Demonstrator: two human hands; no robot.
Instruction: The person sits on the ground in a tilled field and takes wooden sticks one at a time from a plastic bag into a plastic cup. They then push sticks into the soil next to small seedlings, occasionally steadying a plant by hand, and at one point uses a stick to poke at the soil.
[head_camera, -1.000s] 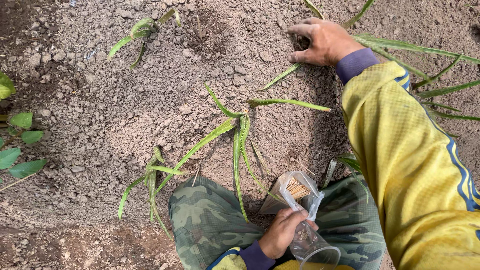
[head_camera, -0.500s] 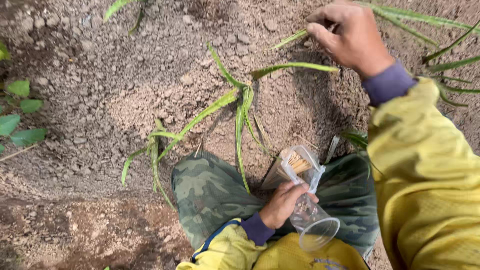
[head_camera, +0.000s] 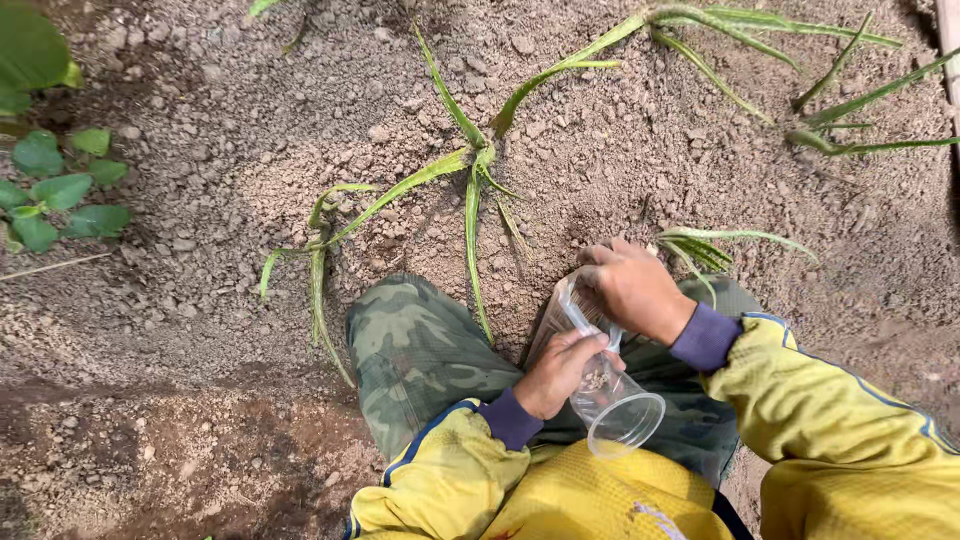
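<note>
My left hand (head_camera: 560, 372) grips a clear plastic cup (head_camera: 625, 422) tilted with its mouth toward me, and also pinches the lower part of a clear plastic bag (head_camera: 558, 305) that holds brownish material. My right hand (head_camera: 635, 288) lies over the top of the bag with its fingers curled at the bag's mouth; its fingertips are hidden. Both hands are above my camouflage-clad knees (head_camera: 410, 340). Just beyond the knees, a young plant with long narrow green leaves (head_camera: 478, 165) grows from loose brown soil (head_camera: 200, 260).
Similar narrow-leaved plants stand at left (head_camera: 318, 240), far right (head_camera: 720, 30) and beside my right hand (head_camera: 700, 245). A broad-leaved green plant (head_camera: 60, 185) grows at the left edge. Darker, damp soil (head_camera: 150, 460) lies at the lower left.
My right hand has come back from the soil at the upper right and now rests on the bag's top. The left hand still holds the cup and bag.
</note>
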